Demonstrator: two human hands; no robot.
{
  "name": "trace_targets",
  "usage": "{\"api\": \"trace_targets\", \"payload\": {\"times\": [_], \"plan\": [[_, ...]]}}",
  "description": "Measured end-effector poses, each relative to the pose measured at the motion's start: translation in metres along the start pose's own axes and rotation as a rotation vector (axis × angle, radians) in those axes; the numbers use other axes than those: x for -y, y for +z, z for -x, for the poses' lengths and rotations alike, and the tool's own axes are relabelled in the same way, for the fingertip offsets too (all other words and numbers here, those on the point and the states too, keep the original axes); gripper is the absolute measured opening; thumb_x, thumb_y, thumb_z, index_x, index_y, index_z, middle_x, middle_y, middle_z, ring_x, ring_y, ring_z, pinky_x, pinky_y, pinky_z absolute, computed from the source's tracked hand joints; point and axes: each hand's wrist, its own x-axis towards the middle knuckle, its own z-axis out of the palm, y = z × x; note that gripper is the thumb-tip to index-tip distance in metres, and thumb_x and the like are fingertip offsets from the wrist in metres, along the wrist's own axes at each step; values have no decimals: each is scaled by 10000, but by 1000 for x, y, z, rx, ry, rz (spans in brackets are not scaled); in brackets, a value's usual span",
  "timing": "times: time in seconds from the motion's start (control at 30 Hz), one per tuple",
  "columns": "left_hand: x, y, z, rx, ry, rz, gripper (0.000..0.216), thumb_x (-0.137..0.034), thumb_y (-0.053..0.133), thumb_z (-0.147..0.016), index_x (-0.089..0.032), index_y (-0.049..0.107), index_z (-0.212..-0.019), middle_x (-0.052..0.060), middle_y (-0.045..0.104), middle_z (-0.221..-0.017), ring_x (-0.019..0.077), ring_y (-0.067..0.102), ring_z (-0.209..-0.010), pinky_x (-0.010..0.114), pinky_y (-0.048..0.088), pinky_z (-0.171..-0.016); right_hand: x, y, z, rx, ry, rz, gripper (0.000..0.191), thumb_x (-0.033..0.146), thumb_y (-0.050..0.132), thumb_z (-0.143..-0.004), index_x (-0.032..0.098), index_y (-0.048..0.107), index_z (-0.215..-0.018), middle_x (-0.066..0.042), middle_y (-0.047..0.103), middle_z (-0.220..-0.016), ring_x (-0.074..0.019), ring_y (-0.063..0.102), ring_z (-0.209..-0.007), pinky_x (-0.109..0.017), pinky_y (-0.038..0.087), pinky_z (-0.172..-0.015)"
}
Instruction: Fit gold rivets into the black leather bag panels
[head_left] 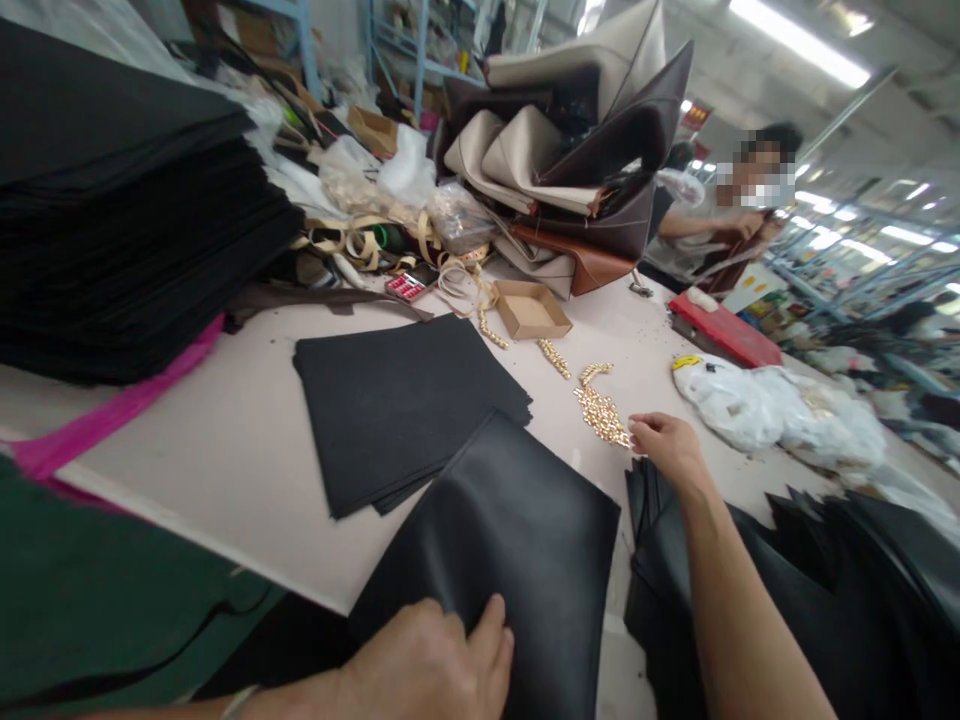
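Note:
My left hand [431, 660] rests on a smooth black leather panel [517, 520], its visible fingers stretched out over the surface. At the right edge of a small pile of gold metal pieces [602, 415] is my right hand [667, 445], with thumb and fingertips pinched together. Whatever is between those fingertips is too small to make out. The panel partly overlaps a stack of matte black sheets [405, 400] on the pale table [247, 430]. More black leather pieces [810, 590] lie to the right, under and beside my right forearm.
A small open cardboard box [531, 312] stands behind the gold pieces. Folded beige and brown bags [570, 150] are heaped at the back. A tall black stack [120, 230] rises at left. White plastic bags [780, 410] lie at right; another person [720, 220] is beyond.

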Motion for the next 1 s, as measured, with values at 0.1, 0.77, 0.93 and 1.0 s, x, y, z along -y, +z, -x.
{"api": "trace_targets", "payload": {"times": [0.1,0.77,0.93,1.0], "plan": [[2,15,15,66,22,32,433,-182,539,-899,-87,574,-1320,213,595,-1355,167,646,-591,314,413,-423,8,2,63,71,-59,-194,331,321,574,-871,115,695,-1099,-76,741,-821,-174,712,-708,-274,567,-690],[2,37,41,-123,-69,66,435,-136,487,-907,-76,559,-1332,160,608,-1363,122,609,-578,304,439,-463,60,64,228,462,-362,-122,156,266,543,-895,229,694,-892,-33,702,-854,-209,653,-810,-314,472,-750],[2,36,40,-87,-75,88,458,-126,470,-906,-78,544,-1356,156,592,-1384,130,613,-585,306,433,-466,68,61,226,490,-352,-54,156,217,544,-881,241,697,-862,-15,696,-833,-199,651,-799,-305,457,-742],[3,35,40,-76,-75,98,462,-128,471,-905,-78,542,-1359,164,585,-1388,128,611,-589,303,426,-471,72,60,224,508,-330,-23,155,226,545,-883,241,696,-854,-16,701,-836,-200,649,-787,-304,449,-723]]}}
